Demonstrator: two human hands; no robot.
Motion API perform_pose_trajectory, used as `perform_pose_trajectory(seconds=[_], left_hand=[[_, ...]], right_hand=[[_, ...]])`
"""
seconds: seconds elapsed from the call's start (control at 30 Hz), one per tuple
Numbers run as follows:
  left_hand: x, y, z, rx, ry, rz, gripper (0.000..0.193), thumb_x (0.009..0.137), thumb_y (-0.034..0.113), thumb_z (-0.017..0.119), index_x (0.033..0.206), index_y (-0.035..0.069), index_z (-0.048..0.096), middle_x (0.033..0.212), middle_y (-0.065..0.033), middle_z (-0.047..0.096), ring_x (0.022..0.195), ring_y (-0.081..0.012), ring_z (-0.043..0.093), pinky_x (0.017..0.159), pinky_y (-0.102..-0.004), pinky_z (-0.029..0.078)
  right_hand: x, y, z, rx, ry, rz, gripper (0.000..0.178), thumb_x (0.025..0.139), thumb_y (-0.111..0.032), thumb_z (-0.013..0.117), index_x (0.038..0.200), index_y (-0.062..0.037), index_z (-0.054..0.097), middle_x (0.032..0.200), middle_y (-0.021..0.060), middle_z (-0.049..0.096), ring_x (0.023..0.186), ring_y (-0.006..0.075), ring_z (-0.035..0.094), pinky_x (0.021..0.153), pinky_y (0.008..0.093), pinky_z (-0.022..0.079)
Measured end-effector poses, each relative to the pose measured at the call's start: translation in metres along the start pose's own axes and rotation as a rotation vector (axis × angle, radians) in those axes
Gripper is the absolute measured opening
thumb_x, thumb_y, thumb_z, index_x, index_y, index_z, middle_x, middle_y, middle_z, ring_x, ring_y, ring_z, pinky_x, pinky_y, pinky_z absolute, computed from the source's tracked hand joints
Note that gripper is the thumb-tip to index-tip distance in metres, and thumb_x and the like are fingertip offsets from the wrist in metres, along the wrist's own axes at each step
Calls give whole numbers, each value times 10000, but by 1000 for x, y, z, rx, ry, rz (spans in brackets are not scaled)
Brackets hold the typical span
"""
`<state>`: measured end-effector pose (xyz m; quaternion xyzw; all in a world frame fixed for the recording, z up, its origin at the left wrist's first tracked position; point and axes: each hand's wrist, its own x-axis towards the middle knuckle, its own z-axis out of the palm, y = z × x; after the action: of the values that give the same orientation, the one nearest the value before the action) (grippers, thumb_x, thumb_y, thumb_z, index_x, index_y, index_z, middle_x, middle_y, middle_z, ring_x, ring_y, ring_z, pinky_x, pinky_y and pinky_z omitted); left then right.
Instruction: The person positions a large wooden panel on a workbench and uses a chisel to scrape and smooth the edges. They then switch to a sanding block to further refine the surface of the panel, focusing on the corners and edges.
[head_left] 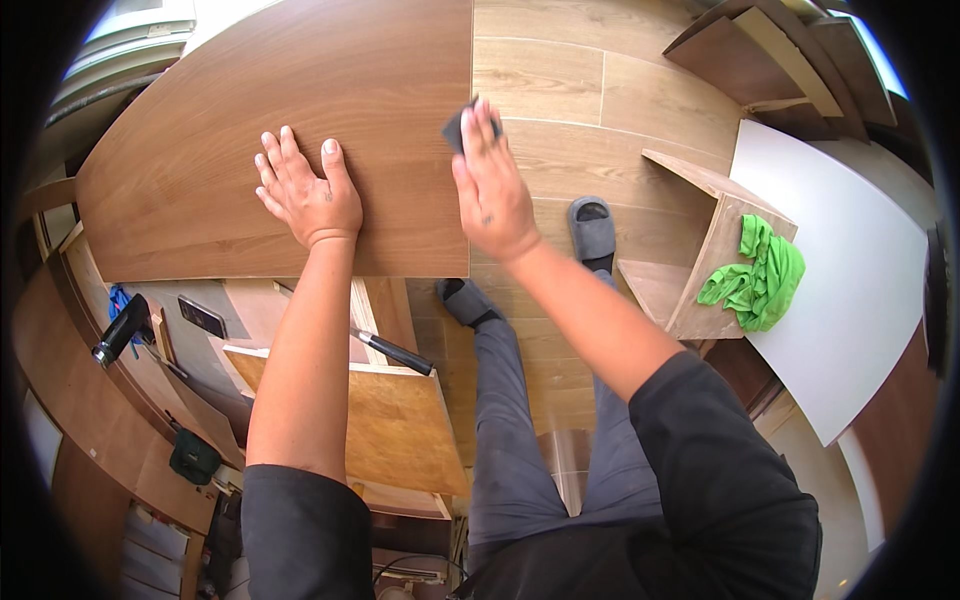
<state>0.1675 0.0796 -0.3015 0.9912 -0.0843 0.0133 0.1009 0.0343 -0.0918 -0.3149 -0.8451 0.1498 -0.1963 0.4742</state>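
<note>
A large brown wood-grain panel lies flat before me at the left. My left hand rests palm down on it, fingers spread, holding nothing. At the panel's right edge, my right hand is closed over a small dark grey piece of sandpaper, with the fingers pointing away from me. A corner of the sandpaper sticks out left of the fingers, over the panel's face; the rest is partly hidden under the hand. Whether it touches the edge itself, I cannot tell.
A hammer with a black grip and a phone lie below the panel. At right, a green cloth hangs on a wooden box next to a white board. More boards lean at the far right.
</note>
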Motion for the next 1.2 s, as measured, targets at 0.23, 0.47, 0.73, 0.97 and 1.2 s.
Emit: perform_pose_trajectory(seconds=[0.23, 0.47, 0.73, 0.97, 1.2], left_hand=[[-1, -1, 2, 4, -7, -4, 696, 983, 538, 450, 1541, 134, 351, 1652, -85, 244, 1526, -337, 158, 1220, -563, 54], [0, 0, -2, -13, 1, 5, 692, 979, 534, 465, 1533, 131, 366, 1652, -85, 248, 1526, -340, 160, 1218, -569, 57], [1, -2, -2, -7, -24, -20, 694, 983, 540, 447, 1551, 158, 338, 1658, -63, 234, 1539, -307, 123, 1225, -541, 29], [2, 3, 2, -22, -14, 3, 689, 975, 518, 465, 1545, 147, 352, 1653, -78, 244, 1537, -317, 128, 1222, -543, 28], [1, -1, -1, -10, -15, -6, 698, 974, 524, 465, 1551, 151, 340, 1655, -78, 240, 1537, -319, 128, 1222, -542, 24]], right_hand=[[-18, 2, -2, -43, -61, 29, 542, 982, -96, 535, 1488, 44, 399, 1557, 273, 351, 1437, 476, 332, 1187, 489, 280], [23, 11, -5, -49, -40, 28, 516, 990, -128, 532, 1471, 29, 433, 1558, 265, 352, 1447, 411, 352, 1181, 465, 304], [106, 14, -50, 383, -2, 539, 471, 1049, -226, 459, 1465, -8, 463, 1552, 222, 396, 1441, 327, 398, 1153, 371, 359], [101, 47, -38, -19, -53, -156, 427, 980, -127, 547, 1395, -23, 540, 1524, 249, 421, 1385, 396, 450, 1098, 403, 420], [97, 48, -32, -165, -65, -235, 427, 852, 23, 540, 1276, -21, 571, 1480, 224, 481, 1208, 388, 560, 1104, 423, 421]])
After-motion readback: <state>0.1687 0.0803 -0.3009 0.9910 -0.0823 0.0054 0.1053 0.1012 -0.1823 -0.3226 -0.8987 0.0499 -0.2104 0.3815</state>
